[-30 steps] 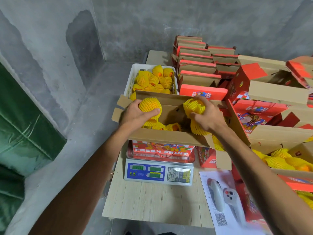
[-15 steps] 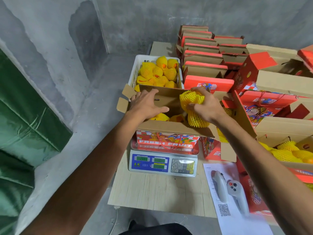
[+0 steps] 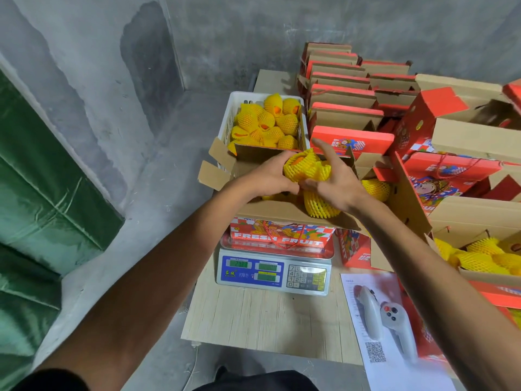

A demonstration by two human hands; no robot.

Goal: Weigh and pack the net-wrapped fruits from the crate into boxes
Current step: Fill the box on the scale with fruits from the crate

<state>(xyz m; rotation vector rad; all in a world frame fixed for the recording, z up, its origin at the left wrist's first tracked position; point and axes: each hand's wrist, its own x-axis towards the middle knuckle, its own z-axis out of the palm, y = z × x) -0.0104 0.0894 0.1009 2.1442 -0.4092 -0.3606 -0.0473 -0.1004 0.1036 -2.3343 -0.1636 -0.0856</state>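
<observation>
Yellow net-wrapped fruit (image 3: 306,167) between both hands, above open box (image 3: 282,213)

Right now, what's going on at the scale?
A person is packing net-wrapped fruit. Both hands, left hand and right hand, hold one wrapped fruit above the open box, which sits on the scale. Several fruits already lie inside the box. The white crate behind it holds more.

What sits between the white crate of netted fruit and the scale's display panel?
In the head view, the open "FRESH FRUIT" box on the scale lies between them, with both hands holding a net-wrapped fruit above it.
</observation>
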